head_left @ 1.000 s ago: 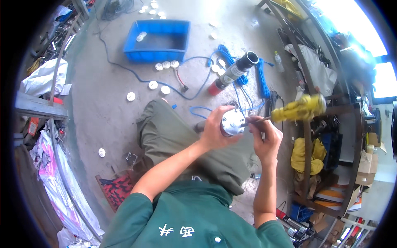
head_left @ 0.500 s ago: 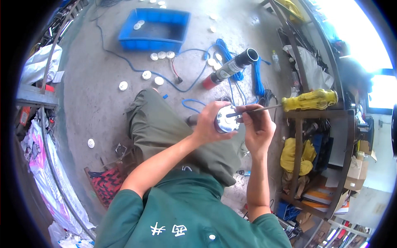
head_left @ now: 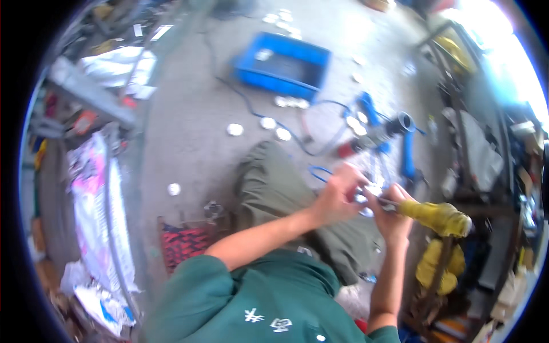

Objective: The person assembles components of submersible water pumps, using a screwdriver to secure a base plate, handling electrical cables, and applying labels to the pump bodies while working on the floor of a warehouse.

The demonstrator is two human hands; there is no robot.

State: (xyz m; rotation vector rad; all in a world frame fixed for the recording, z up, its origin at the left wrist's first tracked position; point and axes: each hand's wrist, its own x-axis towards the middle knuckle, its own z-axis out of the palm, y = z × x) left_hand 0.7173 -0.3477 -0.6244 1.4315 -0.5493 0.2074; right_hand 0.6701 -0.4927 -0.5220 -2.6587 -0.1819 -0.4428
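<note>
Over my lap, both hands work close together, smeared by motion. My left hand (head_left: 338, 197) is closed around a small white and silver round part (head_left: 373, 190), mostly hidden by the fingers. My right hand (head_left: 396, 214) pinches the thin metal shaft of a screwdriver, whose thick yellow handle (head_left: 434, 216) sticks out to the right. The fingertips of the two hands meet at the part, and the screwdriver's tip cannot be made out there.
Ahead on the concrete floor stands a blue bin (head_left: 271, 84), with white discs (head_left: 234, 130) scattered around it. A dark cylinder with a red end (head_left: 374, 136) stands near blue cable coils (head_left: 408, 157). Cluttered shelving flanks me on the right; a white bag (head_left: 111, 211) lies left.
The view has swung, so the scene sits further right and lower. My right hand has come closer to the left, and the yellow handle now tilts downward. The round part is more covered.
</note>
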